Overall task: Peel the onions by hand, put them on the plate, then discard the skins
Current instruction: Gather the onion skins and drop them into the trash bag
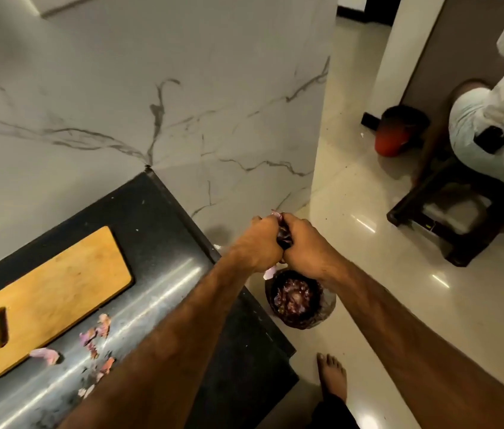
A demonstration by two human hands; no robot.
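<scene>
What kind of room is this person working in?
Probably a home kitchen: a dark counter with a wooden cutting board, onion skins scattered beside it, and a bin of peelings on the floor.

Wooden cutting board (55,301) on dark stone desk (157,218), onion skins (103,325) beside it; bag-lined bin (321,314) on floor (368,274) R of desk

Home kitchen: a black stone counter (164,230) carrying a wooden chopping board (58,300) runs left of the person's fingers (291,219), a marble-veined wall (151,88) rises beyond them, and a lined bin (318,320) of onion skins (294,297) sits just below them on glossy cream floor tiles (383,289).
</scene>
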